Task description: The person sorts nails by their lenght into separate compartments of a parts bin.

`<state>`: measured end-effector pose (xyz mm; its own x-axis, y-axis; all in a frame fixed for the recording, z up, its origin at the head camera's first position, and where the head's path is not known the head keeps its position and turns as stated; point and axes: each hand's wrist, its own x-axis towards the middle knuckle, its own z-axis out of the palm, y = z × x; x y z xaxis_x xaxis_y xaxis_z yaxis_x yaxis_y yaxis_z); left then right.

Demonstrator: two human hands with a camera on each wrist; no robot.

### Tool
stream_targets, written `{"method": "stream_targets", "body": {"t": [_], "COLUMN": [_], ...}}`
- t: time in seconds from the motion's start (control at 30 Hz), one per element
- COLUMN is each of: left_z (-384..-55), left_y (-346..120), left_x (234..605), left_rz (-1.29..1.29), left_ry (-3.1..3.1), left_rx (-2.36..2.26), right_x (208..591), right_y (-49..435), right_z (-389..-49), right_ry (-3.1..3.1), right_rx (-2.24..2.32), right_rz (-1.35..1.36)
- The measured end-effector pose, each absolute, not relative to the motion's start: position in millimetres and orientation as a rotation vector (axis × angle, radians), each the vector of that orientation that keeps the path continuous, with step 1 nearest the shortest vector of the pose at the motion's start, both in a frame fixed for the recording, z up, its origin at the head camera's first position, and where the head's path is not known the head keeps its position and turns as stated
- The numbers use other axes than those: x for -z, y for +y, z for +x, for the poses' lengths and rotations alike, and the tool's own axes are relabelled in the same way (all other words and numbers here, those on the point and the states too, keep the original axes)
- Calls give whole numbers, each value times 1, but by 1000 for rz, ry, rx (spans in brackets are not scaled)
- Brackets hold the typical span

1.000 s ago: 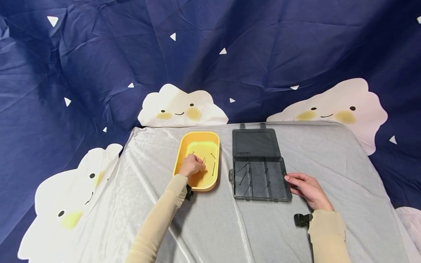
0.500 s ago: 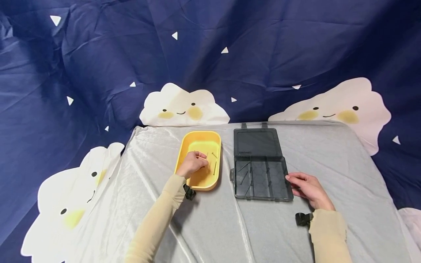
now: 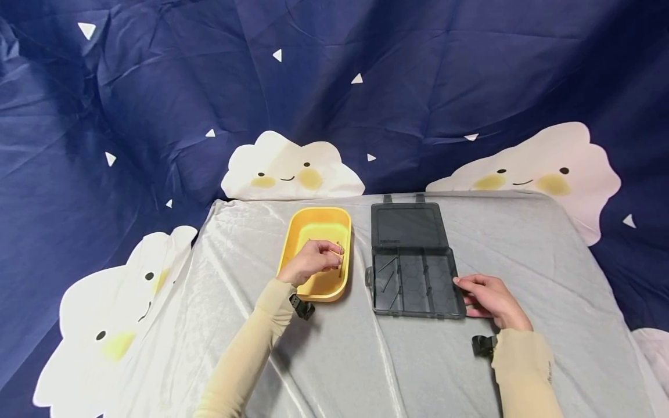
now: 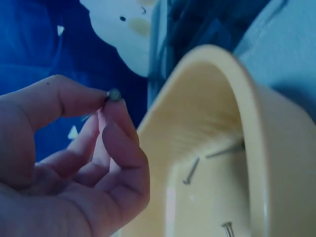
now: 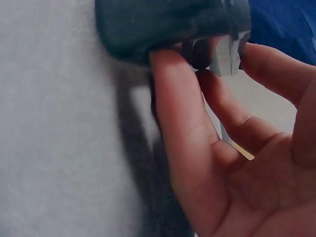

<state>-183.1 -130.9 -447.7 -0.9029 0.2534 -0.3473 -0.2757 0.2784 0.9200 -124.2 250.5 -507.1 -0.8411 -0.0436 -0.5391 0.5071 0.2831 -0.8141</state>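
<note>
My left hand (image 3: 313,261) is over the yellow bin (image 3: 319,228), pinching a nail (image 4: 114,94) between thumb and forefinger. The left wrist view shows its round head end-on at the fingertips. Several more nails (image 4: 191,171) lie on the bin floor below. To the right, a dark see-through compartment box (image 3: 441,281) lies with its lid (image 3: 407,225) folded back. Its left compartment holds thin nails (image 3: 388,281). My right hand (image 3: 493,302) grips the box's right edge, with thumb and fingers around the side wall.
Grey cloth (image 3: 418,360) covers the table, with some creases. A dark blue curtain (image 3: 324,75) with cloud prints hangs behind it. The box's side latch (image 3: 369,277) faces the bin. A small black camera (image 3: 482,346) sits at the right wrist.
My left hand has risen from the bin floor and shifted a little right, with the nail now showing at its fingertips. My right hand stays at the box edge.
</note>
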Motion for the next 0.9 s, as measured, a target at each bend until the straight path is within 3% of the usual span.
{"method": "stream_targets", "body": {"t": [0.23,0.9], "left_z": [-177,-167], "left_y": [-117,-80], "left_x": [436,433], "left_rz": [113,157], "left_ry": [2062,1965], "left_rx": [-1627,-1660], "right_x": [507,509], "right_y": [253,254], "right_z": [-124,-122], "right_ry": [2061,2061], "right_rx": [1592,1636], "right_rz": [428,436]}}
